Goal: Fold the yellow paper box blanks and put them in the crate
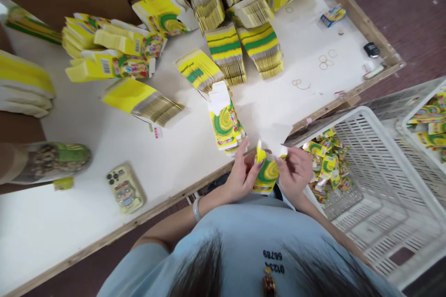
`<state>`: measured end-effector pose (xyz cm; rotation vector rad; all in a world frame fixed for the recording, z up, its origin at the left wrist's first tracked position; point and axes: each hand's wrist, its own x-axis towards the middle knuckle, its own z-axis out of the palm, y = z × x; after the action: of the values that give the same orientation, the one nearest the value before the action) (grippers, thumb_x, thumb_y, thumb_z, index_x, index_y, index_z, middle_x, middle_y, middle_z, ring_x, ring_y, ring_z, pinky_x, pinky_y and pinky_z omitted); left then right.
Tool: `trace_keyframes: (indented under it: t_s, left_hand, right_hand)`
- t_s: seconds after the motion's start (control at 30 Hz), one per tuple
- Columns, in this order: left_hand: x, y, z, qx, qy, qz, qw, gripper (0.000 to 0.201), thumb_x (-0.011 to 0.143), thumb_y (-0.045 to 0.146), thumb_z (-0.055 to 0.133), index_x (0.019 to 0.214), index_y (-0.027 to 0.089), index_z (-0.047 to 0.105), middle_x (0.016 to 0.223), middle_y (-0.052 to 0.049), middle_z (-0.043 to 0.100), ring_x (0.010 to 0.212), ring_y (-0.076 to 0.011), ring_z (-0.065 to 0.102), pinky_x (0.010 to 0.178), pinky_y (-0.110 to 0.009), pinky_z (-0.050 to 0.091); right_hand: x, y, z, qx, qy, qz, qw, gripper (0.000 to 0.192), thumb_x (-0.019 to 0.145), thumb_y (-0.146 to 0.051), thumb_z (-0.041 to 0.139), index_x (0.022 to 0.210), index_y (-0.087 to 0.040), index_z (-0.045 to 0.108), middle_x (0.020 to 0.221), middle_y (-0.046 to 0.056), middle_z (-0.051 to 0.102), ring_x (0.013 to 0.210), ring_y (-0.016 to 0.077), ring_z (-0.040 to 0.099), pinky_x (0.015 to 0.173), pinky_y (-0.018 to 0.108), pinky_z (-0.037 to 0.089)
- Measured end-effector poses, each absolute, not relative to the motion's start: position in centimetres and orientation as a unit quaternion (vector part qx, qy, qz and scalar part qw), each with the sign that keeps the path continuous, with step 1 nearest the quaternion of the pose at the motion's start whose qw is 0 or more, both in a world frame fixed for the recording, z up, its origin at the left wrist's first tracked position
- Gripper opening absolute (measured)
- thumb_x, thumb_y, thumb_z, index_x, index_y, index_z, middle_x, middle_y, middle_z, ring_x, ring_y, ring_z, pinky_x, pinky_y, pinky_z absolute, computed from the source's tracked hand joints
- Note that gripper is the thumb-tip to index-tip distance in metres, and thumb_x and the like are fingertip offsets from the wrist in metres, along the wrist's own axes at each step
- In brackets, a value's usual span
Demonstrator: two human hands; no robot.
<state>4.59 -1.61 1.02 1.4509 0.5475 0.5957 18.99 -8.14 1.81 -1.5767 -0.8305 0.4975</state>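
My left hand (242, 174) and right hand (294, 171) both pinch one yellow-green carton (266, 176) (flaps up) just off the table (104, 139) edge, near a flat stack (225, 123); folded cartons lie in the crate (383, 195).

Lying partly hidden between left hand (240, 176) and right hand (295, 171): small yellow carton (267, 175), print blurring. Running off frame at 9 o'clock: yellow stack (21, 83). Running off at 3 o'clock: white crate (390, 185). Staying too small to identify: dark object (371, 49).
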Motion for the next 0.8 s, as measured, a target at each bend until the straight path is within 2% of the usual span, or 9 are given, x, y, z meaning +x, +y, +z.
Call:
trace_keyframes:
  t_s: [0.07,0.17,0.27,0.4,0.47,0.57,0.63,0.7,0.8]
  left_hand:
    - [3.7,-1.9,0.9,0.615,0.241,0.266,0.702,0.051,0.106,0.048,0.043,0.152,0.032,0.027,0.121,-0.01,0.067,0.09,-0.0199,0.068,0.079,-0.035,0.059]
    - [3.0,-1.6,1.4,0.609,0.228,0.225,0.726,0.034,0.104,0.048,0.05,0.127,0.023,0.053,0.11,-0.009,0.069,0.084,-0.0168,0.064,0.071,-0.029,0.054]
    - [3.0,-0.8,2.2,0.633,0.232,0.185,0.715,0.038,0.105,0.05,0.047,0.109,0.016,0.063,0.096,-0.008,0.069,0.083,-0.0165,0.061,0.076,-0.029,0.052]
    - [3.3,0.0,2.9,0.641,0.236,0.178,0.708,0.045,0.104,0.053,0.047,0.107,0.015,0.071,0.102,-0.011,0.073,0.09,-0.0195,0.065,0.083,-0.032,0.052]
    - [3.3,0.0,3.0,0.641,0.244,0.176,0.706,0.047,0.103,0.054,0.05,0.108,0.015,0.073,0.102,-0.011,0.075,0.088,-0.0193,0.066,0.081,-0.031,0.052]
    - [3.3,-0.2,2.7,0.647,0.243,0.169,0.703,0.047,0.103,0.054,0.05,0.105,0.014,0.076,0.099,-0.012,0.076,0.084,-0.0194,0.068,0.078,-0.03,0.053]
    - [3.3,-0.6,2.3,0.651,0.237,0.184,0.697,0.046,0.103,0.053,0.049,0.109,0.015,0.075,0.096,-0.011,0.076,0.084,-0.0196,0.068,0.079,-0.031,0.054]
    - [3.4,-0.9,1.9,0.637,0.246,0.22,0.697,0.046,0.102,0.052,0.052,0.131,0.018,0.066,0.087,-0.007,0.073,0.076,-0.0173,0.066,0.073,-0.029,0.054]
    - [3.4,-1.2,1.5,0.601,0.247,0.249,0.718,0.066,0.1,0.056,0.056,0.156,0.023,0.04,0.073,0.001,0.064,0.059,-0.0125,0.058,0.058,-0.023,0.051]
  right_hand:
    - [19.6,-9.2,1.7,-0.678,-0.382,0.248,0.577,0.025,0.09,-0.046,0.072,0.105,-0.026,0.072,0.093,0.005,0.077,0.077,0.021,0.073,0.069,0.035,0.061]
    - [20.3,-9.8,2.1,-0.649,-0.385,0.347,0.558,0.021,0.094,-0.045,0.068,0.092,-0.025,0.073,0.078,0.001,0.075,0.064,0.0154,0.068,0.057,0.026,0.056]
    - [20.8,-9.8,2.5,-0.636,-0.383,0.373,0.557,0.021,0.096,-0.042,0.066,0.087,-0.023,0.069,0.071,-0.002,0.07,0.057,0.0121,0.062,0.052,0.022,0.051]
    - [21.4,-10.1,3.0,-0.633,-0.431,0.376,0.522,0.017,0.098,-0.038,0.065,0.103,-0.024,0.074,0.09,0.003,0.079,0.076,0.0165,0.074,0.068,0.027,0.061]
    - [21.7,-10.2,3.4,-0.619,-0.46,0.387,0.506,0.017,0.097,-0.038,0.067,0.104,-0.025,0.076,0.094,0.003,0.081,0.082,0.0186,0.076,0.073,0.029,0.062]
    - [21.6,-10.5,3.6,-0.603,-0.457,0.409,0.511,0.016,0.097,-0.036,0.067,0.091,-0.025,0.077,0.084,0.001,0.08,0.073,0.0173,0.075,0.066,0.028,0.061]
    - [21.2,-10.8,3.4,-0.615,-0.43,0.404,0.523,0.016,0.099,-0.035,0.064,0.093,-0.026,0.076,0.083,0.001,0.079,0.07,0.0175,0.074,0.064,0.029,0.061]
    - [21.0,-11.2,3.0,-0.643,-0.425,0.364,0.523,0.018,0.1,-0.036,0.063,0.11,-0.026,0.074,0.092,0.004,0.081,0.079,0.0208,0.077,0.07,0.034,0.064]
    - [21.6,-12.0,2.3,-0.646,-0.515,0.281,0.488,0.029,0.099,-0.037,0.063,0.127,-0.03,0.071,0.108,0.007,0.081,0.098,0.0254,0.079,0.085,0.042,0.065]
